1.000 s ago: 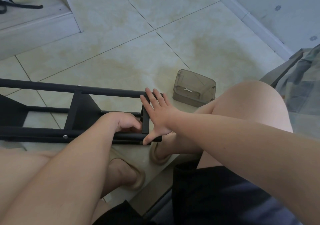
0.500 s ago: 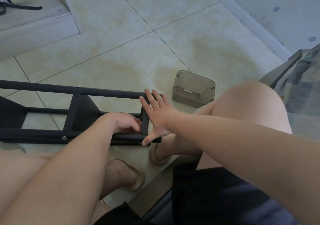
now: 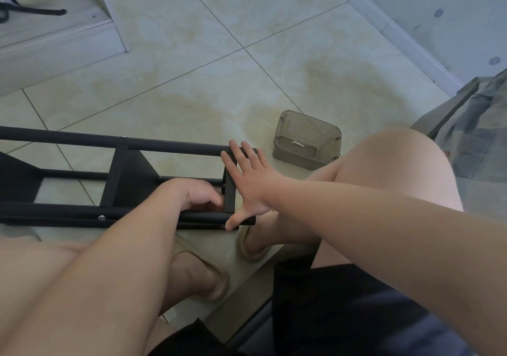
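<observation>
Two grips and one frame are entered, with one box noted.

Frame (image 3: 170, 146): black metal, laid on its side on the floor (image 3: 192, 81). Its long axis is run from the left edge of the picture to the centre, where it is closed by a short crossbar (image 3: 230, 200) set between the upper rail and the lower rail (image 3: 137, 215).

Right grip (image 3: 252, 183): the fingers are held straight and spread, and the palm is laid flat against the outer face of the crossbar. The fingertips are reached over the upper rail and the thumb is set on the end of the lower rail. Nothing is clasped; the frame is only pressed.

Left grip (image 3: 197, 194): it is placed inside the frame, just to the picture's left of the crossbar, with the fingers curled toward the corner made with the lower rail. Whether a small part is pinched there cannot be told, since the fingertips are hidden.

Relation: the crossbar is caught between the two grips, and the bulk of the frame is stretched away from both toward the left of the picture. The left grip is judged nearer the corner joint, so work there is expected from it, with the right grip used as a counter-hold along the long axis.

Box (image 3: 307, 161): translucent, set on the floor right of centre, apart from the frame. A small pale key (image 3: 295, 144) is seen inside.
</observation>
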Demonstrator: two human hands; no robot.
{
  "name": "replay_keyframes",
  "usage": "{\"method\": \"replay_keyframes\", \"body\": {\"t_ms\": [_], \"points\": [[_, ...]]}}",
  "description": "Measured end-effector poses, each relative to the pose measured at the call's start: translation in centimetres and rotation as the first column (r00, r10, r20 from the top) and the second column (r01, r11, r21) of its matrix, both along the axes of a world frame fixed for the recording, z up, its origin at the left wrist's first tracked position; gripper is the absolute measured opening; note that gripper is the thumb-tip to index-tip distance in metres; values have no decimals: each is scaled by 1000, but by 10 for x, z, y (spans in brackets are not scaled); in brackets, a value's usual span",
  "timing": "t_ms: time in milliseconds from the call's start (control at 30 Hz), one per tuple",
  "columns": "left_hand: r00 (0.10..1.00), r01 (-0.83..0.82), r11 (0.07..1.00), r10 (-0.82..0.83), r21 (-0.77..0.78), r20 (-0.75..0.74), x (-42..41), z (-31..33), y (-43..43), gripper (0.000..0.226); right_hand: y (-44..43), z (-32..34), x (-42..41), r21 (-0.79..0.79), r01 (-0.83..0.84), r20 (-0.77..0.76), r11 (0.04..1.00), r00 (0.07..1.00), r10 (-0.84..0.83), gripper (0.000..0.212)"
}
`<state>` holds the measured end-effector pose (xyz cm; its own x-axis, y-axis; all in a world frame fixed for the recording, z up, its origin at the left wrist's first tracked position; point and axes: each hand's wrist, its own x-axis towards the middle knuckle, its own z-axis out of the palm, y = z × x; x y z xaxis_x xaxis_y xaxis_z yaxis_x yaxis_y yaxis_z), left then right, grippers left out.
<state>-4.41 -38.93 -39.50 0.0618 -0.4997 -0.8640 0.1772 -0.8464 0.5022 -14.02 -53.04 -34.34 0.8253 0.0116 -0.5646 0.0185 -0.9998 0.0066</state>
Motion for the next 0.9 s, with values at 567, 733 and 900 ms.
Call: {"method": "replay_keyframes", "body": {"t_ms": [567,733,900], "points": [[988,-23,1000,21,-12,-155,0,2,1,28,-1,0,0,-5,-4,10,1000,1000,4,158],[999,53,998,-53,15,-3,0,1,-1,28,-1,0,0,-6,-6,9,1000,1000,6,157],[1000,30,999,-30,-23,-4,2,-1,-1,26,-1,1,0,4,-2,3,1000,1000,2,157]]}}
